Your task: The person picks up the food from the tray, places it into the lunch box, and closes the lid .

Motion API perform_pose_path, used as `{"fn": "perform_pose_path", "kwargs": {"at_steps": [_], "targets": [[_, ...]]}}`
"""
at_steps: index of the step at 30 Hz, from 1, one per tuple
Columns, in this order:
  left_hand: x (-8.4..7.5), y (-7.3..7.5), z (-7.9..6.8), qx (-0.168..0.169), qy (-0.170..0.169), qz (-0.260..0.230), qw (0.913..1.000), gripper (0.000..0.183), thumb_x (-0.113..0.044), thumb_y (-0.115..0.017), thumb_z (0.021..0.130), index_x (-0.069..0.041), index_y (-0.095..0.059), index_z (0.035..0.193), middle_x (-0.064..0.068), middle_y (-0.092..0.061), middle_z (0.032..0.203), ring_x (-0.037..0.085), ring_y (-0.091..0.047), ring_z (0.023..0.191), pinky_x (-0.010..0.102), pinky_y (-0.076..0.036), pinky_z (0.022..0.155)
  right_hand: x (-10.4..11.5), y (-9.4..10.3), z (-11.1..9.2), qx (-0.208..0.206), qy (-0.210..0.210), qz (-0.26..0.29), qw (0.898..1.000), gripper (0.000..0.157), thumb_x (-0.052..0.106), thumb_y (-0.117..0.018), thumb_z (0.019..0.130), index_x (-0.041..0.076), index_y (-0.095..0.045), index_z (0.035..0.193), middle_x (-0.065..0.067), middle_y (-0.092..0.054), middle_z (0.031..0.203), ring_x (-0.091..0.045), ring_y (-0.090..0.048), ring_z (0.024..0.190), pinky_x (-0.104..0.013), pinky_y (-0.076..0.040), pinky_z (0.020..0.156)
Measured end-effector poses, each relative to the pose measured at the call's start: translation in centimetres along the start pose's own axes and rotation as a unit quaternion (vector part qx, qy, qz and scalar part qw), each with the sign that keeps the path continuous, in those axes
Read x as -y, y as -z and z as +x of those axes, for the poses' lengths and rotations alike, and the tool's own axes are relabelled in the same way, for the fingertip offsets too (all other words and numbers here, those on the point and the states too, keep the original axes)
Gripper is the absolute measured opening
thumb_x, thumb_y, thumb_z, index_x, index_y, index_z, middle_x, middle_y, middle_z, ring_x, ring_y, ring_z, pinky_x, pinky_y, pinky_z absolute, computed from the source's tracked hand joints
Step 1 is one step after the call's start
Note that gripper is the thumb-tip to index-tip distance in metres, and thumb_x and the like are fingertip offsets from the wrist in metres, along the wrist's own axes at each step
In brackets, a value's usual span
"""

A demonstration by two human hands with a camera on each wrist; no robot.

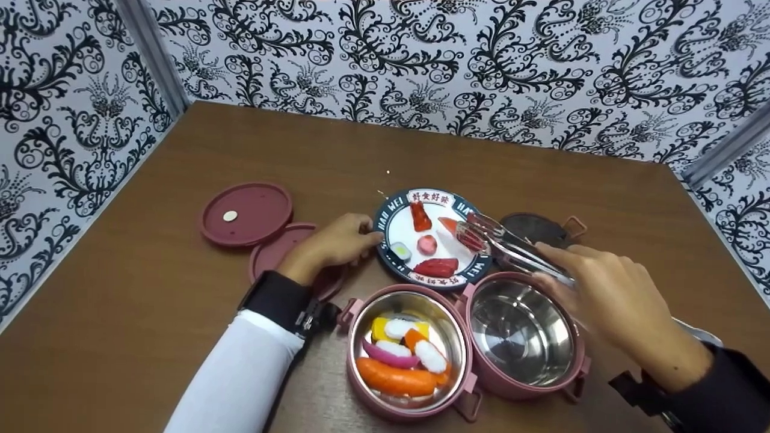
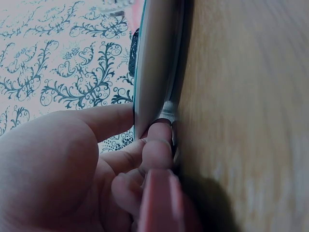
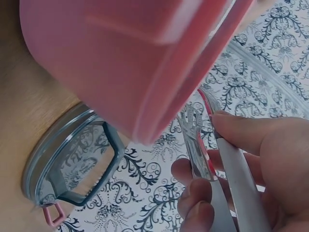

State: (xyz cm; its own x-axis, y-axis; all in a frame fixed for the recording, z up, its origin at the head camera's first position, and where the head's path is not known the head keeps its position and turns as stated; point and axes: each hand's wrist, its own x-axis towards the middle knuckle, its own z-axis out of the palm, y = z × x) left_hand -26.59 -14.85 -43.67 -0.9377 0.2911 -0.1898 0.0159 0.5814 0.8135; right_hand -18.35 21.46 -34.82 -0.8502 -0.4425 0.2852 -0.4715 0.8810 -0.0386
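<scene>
My left hand (image 1: 337, 243) grips the left rim of a round plate (image 1: 383, 222). In the left wrist view its thumb and fingers lie on either side of the plate's edge (image 2: 157, 63). On the plate are toy foods: a red piece (image 1: 420, 218), a pink round piece (image 1: 427, 245), a small white-and-green roll (image 1: 400, 251) and a darker red piece (image 1: 437, 267). My right hand (image 1: 613, 294) holds metal tongs (image 1: 523, 252), their tips over the plate's right side. An orange-red piece (image 1: 448, 225) lies by the tips; whether they clasp anything I cannot tell.
Nearest me, a pink pot (image 1: 354, 376) contains several toy foods, including an orange sausage shape (image 1: 394, 377). Touching it, a second pink pot (image 1: 523, 331) shows bare metal inside. Two dark pink lids (image 1: 258, 210) overlap at left. A dark lid (image 1: 529, 228) sits behind the tongs.
</scene>
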Motion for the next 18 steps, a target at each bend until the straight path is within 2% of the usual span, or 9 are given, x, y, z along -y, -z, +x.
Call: {"fn": "perform_pose_path", "kwargs": {"at_steps": [4,9,14,16,18], "targets": [[-0.1,0.0,-0.1,0.001,0.003,0.003,1.0,0.022,-0.029,-0.057,0.102,-0.01,-0.058,0.09,0.003,-0.059,0.076,0.014,-0.053,0.054,0.025,-0.045,0.053,0.2,0.4,-1.1,-0.025,0.011,0.005,1.0,0.045,0.034,-0.075,0.089,0.017,-0.067,0.13,-0.012,-0.075,0.107,-0.039,-0.07,0.078,-0.056,-0.05,0.058],[-0.2,0.0,-0.1,0.004,0.003,0.011,0.9999,0.022,-0.028,-0.056,0.102,-0.009,-0.058,0.092,0.003,-0.058,0.075,0.014,-0.053,0.054,0.025,-0.045,0.053,0.7,1.3,-2.8,-0.068,0.029,-0.004,0.997,0.047,0.029,-0.081,0.082,0.02,-0.07,0.126,-0.004,-0.076,0.098,-0.018,-0.062,0.06,-0.037,-0.044,0.048],[-0.1,0.0,0.1,0.006,-0.006,0.017,0.9998,0.022,-0.027,-0.056,0.102,-0.008,-0.058,0.092,0.003,-0.056,0.073,0.013,-0.051,0.052,0.024,-0.043,0.051,0.3,2.4,-4.9,-0.104,0.054,-0.002,0.993,0.056,0.025,-0.086,0.074,0.026,-0.07,0.127,0.007,-0.073,0.091,-0.002,-0.049,0.057,-0.022,-0.038,0.048],[0.0,0.1,0.2,0.005,-0.007,0.018,0.9998,0.022,-0.027,-0.056,0.102,-0.008,-0.058,0.091,0.003,-0.056,0.073,0.013,-0.052,0.052,0.024,-0.043,0.051,-0.2,2.5,-5.8,-0.116,0.067,0.006,0.991,0.057,0.027,-0.087,0.073,0.028,-0.069,0.128,0.01,-0.071,0.089,0.003,-0.046,0.058,-0.018,-0.037,0.049],[0.1,0.1,0.1,0.004,-0.006,0.019,0.9998,0.022,-0.028,-0.056,0.102,-0.009,-0.058,0.091,0.003,-0.057,0.074,0.013,-0.052,0.052,0.024,-0.043,0.051,-0.8,2.3,-6.6,-0.144,0.096,0.032,0.984,0.052,0.034,-0.085,0.077,0.024,-0.071,0.126,0.008,-0.071,0.088,0.005,-0.048,0.057,-0.015,-0.038,0.048]]}}
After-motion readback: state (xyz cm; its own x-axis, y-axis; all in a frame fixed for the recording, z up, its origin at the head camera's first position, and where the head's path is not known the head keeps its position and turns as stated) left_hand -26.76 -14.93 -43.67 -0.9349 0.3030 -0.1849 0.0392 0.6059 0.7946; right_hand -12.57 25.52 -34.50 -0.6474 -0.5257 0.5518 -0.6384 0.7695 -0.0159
